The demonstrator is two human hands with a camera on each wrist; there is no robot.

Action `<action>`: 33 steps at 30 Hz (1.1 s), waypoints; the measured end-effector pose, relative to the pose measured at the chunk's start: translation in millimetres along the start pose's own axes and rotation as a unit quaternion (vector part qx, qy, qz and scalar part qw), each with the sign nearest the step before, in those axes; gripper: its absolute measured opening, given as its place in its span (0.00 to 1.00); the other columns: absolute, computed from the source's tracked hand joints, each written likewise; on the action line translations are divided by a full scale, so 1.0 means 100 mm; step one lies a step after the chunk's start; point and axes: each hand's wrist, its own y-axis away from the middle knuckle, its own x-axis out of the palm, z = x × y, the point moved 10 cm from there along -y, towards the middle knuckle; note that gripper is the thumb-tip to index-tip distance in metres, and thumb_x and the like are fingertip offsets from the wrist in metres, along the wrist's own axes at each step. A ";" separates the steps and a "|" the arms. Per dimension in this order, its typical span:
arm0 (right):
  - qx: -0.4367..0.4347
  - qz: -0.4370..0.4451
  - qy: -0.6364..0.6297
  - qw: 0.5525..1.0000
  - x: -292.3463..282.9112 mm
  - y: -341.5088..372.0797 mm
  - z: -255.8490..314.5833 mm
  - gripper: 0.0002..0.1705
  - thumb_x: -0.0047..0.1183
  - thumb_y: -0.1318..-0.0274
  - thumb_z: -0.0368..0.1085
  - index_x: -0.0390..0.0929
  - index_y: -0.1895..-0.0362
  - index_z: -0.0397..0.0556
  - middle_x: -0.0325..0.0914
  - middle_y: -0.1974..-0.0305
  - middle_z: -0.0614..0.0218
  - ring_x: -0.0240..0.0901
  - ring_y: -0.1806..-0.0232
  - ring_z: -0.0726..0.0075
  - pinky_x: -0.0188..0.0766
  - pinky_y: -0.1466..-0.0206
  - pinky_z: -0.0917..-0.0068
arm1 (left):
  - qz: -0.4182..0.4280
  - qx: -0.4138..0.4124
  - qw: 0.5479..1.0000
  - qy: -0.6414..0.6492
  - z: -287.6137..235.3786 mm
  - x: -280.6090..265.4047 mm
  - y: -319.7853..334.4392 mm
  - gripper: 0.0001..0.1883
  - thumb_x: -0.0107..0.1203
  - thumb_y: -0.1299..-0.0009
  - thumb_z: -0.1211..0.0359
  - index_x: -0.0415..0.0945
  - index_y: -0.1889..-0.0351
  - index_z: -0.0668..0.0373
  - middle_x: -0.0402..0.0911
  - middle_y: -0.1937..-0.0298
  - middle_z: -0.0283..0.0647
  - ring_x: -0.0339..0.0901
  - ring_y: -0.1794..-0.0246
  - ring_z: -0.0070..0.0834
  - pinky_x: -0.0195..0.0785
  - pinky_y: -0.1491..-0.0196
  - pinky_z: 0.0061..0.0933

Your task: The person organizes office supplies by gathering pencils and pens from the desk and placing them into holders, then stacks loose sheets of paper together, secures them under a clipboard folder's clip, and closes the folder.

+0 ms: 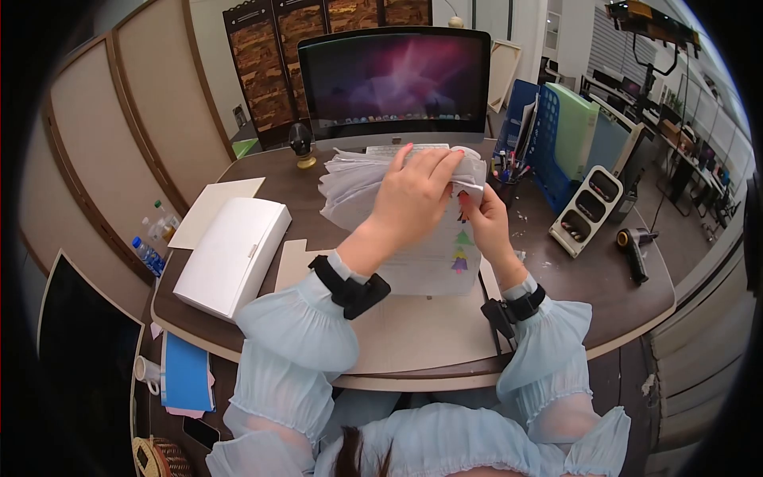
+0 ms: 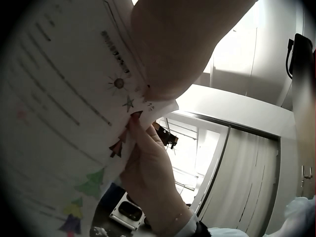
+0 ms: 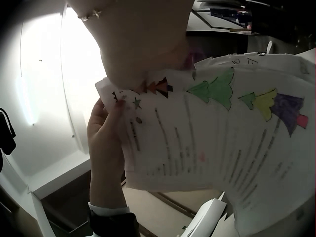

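Observation:
A thick stack of paper (image 1: pixel 350 187) is held up off the desk, its loose sheets fanning out to the left. Across its top lies my left hand (image 1: pixel 417 187), with the fingers over the upper edge; in the right wrist view this left hand (image 3: pixel 106 143) has its thumb on the front sheet. My right hand (image 1: pixel 491 222) pinches the upper right edge, and in the left wrist view the right hand (image 2: pixel 150 170) presses its thumb near drawn figures. Lines of writing and coloured trees (image 3: pixel 212 90), green, yellow and purple, mark the front sheet.
Behind the stack stand a computer monitor (image 1: pixel 395 87) and a keyboard (image 1: pixel 381 149). A white box file (image 1: pixel 230 254) lies to the left. At right are a pen holder (image 1: pixel 506 187), blue file rack (image 1: pixel 548 135), white organizer (image 1: pixel 588 208) and black handheld scanner (image 1: pixel 634 254). A beige board (image 1: pixel 413 342) lies below.

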 end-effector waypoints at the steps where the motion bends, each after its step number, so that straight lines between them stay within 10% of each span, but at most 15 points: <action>1: -0.002 -0.014 0.013 1.000 -0.01 0.00 0.00 0.06 0.45 0.44 0.33 0.69 0.63 0.46 0.66 0.75 0.80 0.57 0.75 0.89 0.57 0.72 0.88 | -0.004 0.021 1.000 0.011 0.00 0.00 -0.02 0.27 0.56 0.47 0.69 0.64 0.48 0.57 0.69 0.50 0.40 0.67 0.50 0.35 0.51 0.43 0.45; 9: -0.029 -0.125 -0.101 0.987 -0.18 0.05 0.23 0.08 0.45 0.43 0.35 0.68 0.60 0.46 0.70 0.69 0.76 0.61 0.71 0.87 0.58 0.69 0.87 | -0.062 0.047 0.995 -0.067 -0.06 -0.59 0.17 0.29 0.57 0.48 0.69 0.61 0.46 0.57 0.63 0.45 0.43 0.60 0.43 0.35 0.45 0.39 0.37; 11: 0.010 -0.140 -0.183 0.973 -0.36 0.04 0.17 0.09 0.44 0.43 0.34 0.67 0.58 0.46 0.73 0.65 0.72 0.66 0.67 0.83 0.63 0.64 0.85 | -0.239 -0.064 0.968 -0.031 0.29 -1.09 0.52 0.32 0.59 0.48 0.67 0.60 0.45 0.60 0.60 0.43 0.43 0.55 0.39 0.35 0.40 0.37 0.33; 14: 0.082 -0.171 -0.237 0.953 -0.57 0.03 -0.04 0.11 0.43 0.43 0.33 0.65 0.56 0.45 0.71 0.59 0.66 0.68 0.59 0.74 0.66 0.56 0.76 | -0.135 -0.226 0.936 0.235 1.02 -0.50 1.14 0.36 0.55 0.42 0.58 0.53 0.40 0.61 0.57 0.40 0.48 0.54 0.39 0.36 0.44 0.38 0.39; 16: 0.139 -0.189 -0.251 0.939 -0.67 0.10 -0.38 0.14 0.41 0.43 0.32 0.62 0.53 0.43 0.68 0.53 0.62 0.67 0.55 0.67 0.67 0.54 0.67 | 0.090 -0.363 0.683 0.627 1.08 0.30 1.69 0.36 0.47 0.37 0.50 0.49 0.38 0.62 0.61 0.42 0.47 0.59 0.42 0.38 0.47 0.39 0.41; 17: 0.142 -0.188 -0.250 0.939 -0.71 0.15 -0.53 0.14 0.41 0.43 0.32 0.62 0.53 0.43 0.68 0.53 0.62 0.67 0.55 0.67 0.67 0.54 0.67 | 0.089 -0.365 0.682 0.628 1.03 0.33 1.83 0.36 0.47 0.37 0.50 0.49 0.38 0.62 0.61 0.42 0.47 0.59 0.42 0.38 0.47 0.39 0.41; 19: 0.222 -0.235 -0.258 0.911 -0.84 0.42 -1.00 0.15 0.36 0.41 0.31 0.61 0.50 0.42 0.68 0.52 0.59 0.67 0.52 0.62 0.65 0.48 0.64 | 0.094 -0.436 0.351 0.823 0.69 0.56 2.17 0.41 0.39 0.38 0.40 0.47 0.37 0.61 0.59 0.40 0.46 0.59 0.41 0.40 0.48 0.39 0.41; 22: 0.300 -0.205 -0.322 0.874 -0.90 0.91 -1.60 0.18 0.31 0.41 0.31 0.57 0.47 0.41 0.65 0.48 0.54 0.63 0.47 0.55 0.61 0.43 0.59 | 0.084 -0.474 0.274 0.833 0.46 0.76 2.44 0.34 0.41 0.35 0.48 0.51 0.39 0.60 0.61 0.41 0.45 0.62 0.43 0.38 0.53 0.41 0.42; 23: 0.299 -0.207 -0.319 0.875 -0.92 1.04 -1.64 0.18 0.31 0.41 0.31 0.57 0.47 0.41 0.65 0.48 0.54 0.63 0.47 0.55 0.61 0.43 0.59 | 0.085 -0.472 0.271 0.835 0.41 0.83 2.50 0.34 0.41 0.35 0.48 0.51 0.39 0.60 0.61 0.41 0.45 0.62 0.43 0.38 0.53 0.41 0.42; 25: 0.340 -0.219 -0.336 0.850 -0.93 1.31 -1.75 0.17 0.31 0.43 0.28 0.56 0.48 0.40 0.63 0.49 0.54 0.63 0.48 0.54 0.63 0.45 0.57 | 0.124 -0.602 0.416 0.670 0.56 1.04 2.89 0.25 0.43 0.33 0.59 0.54 0.41 0.60 0.64 0.44 0.45 0.63 0.44 0.36 0.56 0.43 0.40; 33: 0.395 -0.156 -0.358 0.832 -0.60 1.52 -0.97 0.20 0.33 0.44 0.28 0.54 0.45 0.41 0.60 0.45 0.55 0.60 0.45 0.55 0.60 0.44 0.56 | 0.017 -0.625 0.445 0.641 0.31 0.98 2.73 0.23 0.40 0.39 0.79 0.54 0.44 0.65 0.65 0.46 0.47 0.66 0.46 0.36 0.62 0.46 0.36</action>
